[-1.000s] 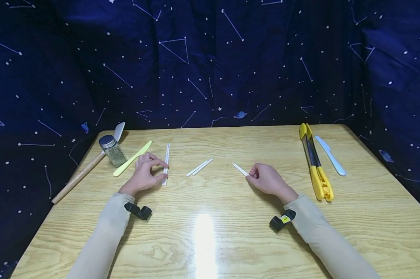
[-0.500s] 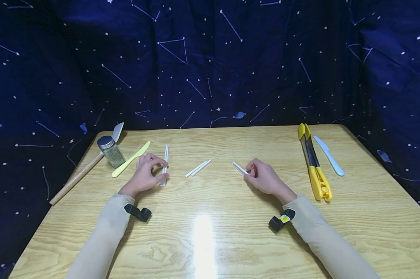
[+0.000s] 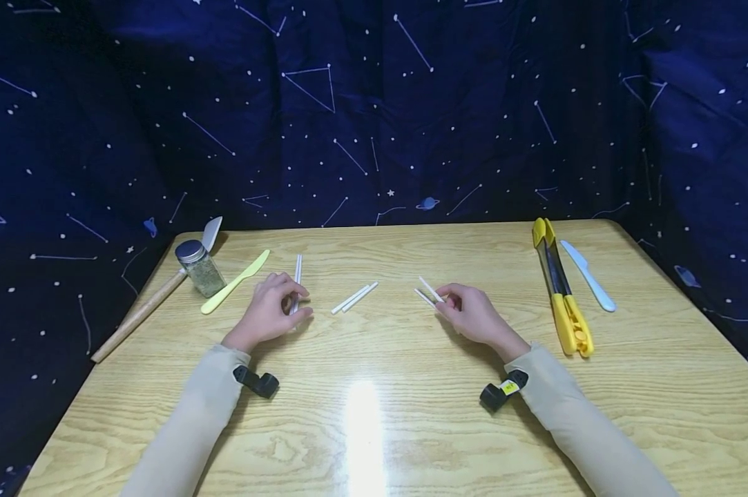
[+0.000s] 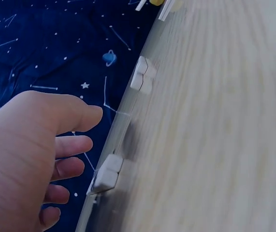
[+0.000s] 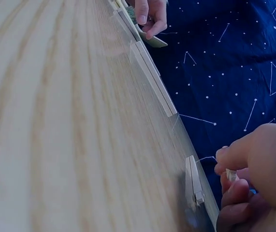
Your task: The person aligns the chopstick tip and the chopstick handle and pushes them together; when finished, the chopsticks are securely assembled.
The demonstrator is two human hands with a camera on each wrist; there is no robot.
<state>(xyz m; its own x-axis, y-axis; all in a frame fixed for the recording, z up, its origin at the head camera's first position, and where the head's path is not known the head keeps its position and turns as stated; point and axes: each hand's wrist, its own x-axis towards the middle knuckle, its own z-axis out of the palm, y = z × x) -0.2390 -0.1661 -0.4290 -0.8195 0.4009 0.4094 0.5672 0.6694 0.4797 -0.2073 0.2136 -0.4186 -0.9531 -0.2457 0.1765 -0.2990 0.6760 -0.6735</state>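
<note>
My right hand (image 3: 470,314) pinches a slender white stick (image 3: 432,290) between thumb and fingers, its free end pointing to the far left. Another white stick (image 5: 194,181) lies on the table beside those fingers. Over a longer pair of white sticks (image 3: 298,273) at the left hovers my left hand (image 3: 271,310), thumb and fingers bent loosely apart with nothing between them. That pair shows squared ends (image 4: 108,174) in the left wrist view, apart from the fingertips; the hand hides its middle in the head view. Between the hands, two shorter white sticks (image 3: 355,298) lie side by side, slanting.
At the left lie a yellow knife (image 3: 235,281), a spice jar (image 3: 201,268) and a wooden-handled spatula (image 3: 140,315). Yellow-and-black tongs (image 3: 561,293) and a light blue knife (image 3: 588,276) lie at the right. A dark starry cloth (image 3: 374,124) hangs behind the table (image 3: 274,428).
My left hand has come off the long pair and shifted slightly right. In my right hand, one stick has been lifted and separated from the other, which stays on the table.
</note>
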